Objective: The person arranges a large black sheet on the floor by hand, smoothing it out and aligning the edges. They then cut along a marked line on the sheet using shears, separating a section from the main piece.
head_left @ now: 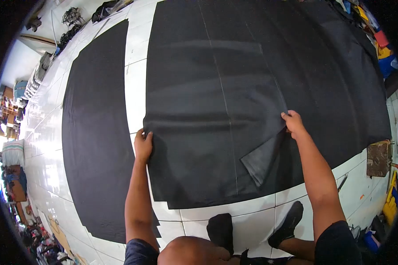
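A wide sheet of black fabric (185, 97) with thin pale marking lines spreads over the white tiled floor. At its left edge my left hand (143, 145) is closed, thumb and fingers pinching the cloth. My right hand (292, 123) pinches the right edge of an upper layer, beside one of the lines. Below that hand the layer's corner is folded over into a fabric flap (262, 162). Between my hands the cloth is raised in a soft horizontal ripple. More black fabric (331, 88) extends to the right, under or next to this layer.
A separate long black fabric piece (97, 128) lies on the left, past a strip of tile (136, 84). My feet in dark socks (220, 229) are at the near edge. A brown block (378, 158) sits at the right; assorted cloth and goods line both sides.
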Available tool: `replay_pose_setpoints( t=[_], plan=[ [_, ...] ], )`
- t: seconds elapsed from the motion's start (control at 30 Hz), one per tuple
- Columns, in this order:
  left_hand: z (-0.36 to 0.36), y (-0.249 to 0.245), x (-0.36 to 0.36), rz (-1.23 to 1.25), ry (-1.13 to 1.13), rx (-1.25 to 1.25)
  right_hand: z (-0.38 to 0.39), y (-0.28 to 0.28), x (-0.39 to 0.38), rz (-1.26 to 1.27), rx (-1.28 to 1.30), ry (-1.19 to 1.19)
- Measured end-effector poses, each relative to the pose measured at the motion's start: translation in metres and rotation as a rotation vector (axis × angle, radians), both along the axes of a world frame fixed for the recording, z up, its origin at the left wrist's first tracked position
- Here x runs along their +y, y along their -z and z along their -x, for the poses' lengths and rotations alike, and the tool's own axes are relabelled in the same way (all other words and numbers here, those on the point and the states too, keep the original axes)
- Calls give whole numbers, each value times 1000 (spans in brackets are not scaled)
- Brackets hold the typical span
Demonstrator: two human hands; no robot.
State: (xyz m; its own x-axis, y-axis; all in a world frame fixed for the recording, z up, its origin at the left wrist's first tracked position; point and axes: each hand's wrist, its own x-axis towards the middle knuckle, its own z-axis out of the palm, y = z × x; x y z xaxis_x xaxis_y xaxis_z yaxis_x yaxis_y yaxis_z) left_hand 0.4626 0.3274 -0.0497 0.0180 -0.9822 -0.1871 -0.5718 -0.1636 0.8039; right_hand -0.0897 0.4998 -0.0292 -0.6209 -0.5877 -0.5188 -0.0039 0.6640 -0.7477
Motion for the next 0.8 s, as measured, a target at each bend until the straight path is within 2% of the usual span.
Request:
replay_pose_setpoints(
  t=[0.03,0.13,0.2,0.23,0.33,0.4,0.47,0.63,0.73,0.8],
  plan=[
    [9,-2,-3,26,-6,-67,-5,-13,0,-41,52,37],
    [30,-13,6,49,-4,-185,26,9,25,8,69,44],
    [29,-9,25,84,21,-245,35,15,53,-106,169,-53],
    [31,-16,39,69,14,-207,32,16,68,-163,219,-99],
    [27,-22,72,-6,-39,-170,4,7,104,-119,460,-160],
    [20,-5,83,35,-67,-136,5,22,119,-147,457,-171],
    [20,-1,83,68,-81,-39,3,20,117,-147,442,-127],
    [35,-1,62,10,-125,-108,17,17,76,-38,341,-6],
    [35,-4,60,3,-111,-181,18,17,68,-60,455,36],
    [24,-1,68,-45,-66,-128,16,18,80,-104,553,-52]
  ],
)
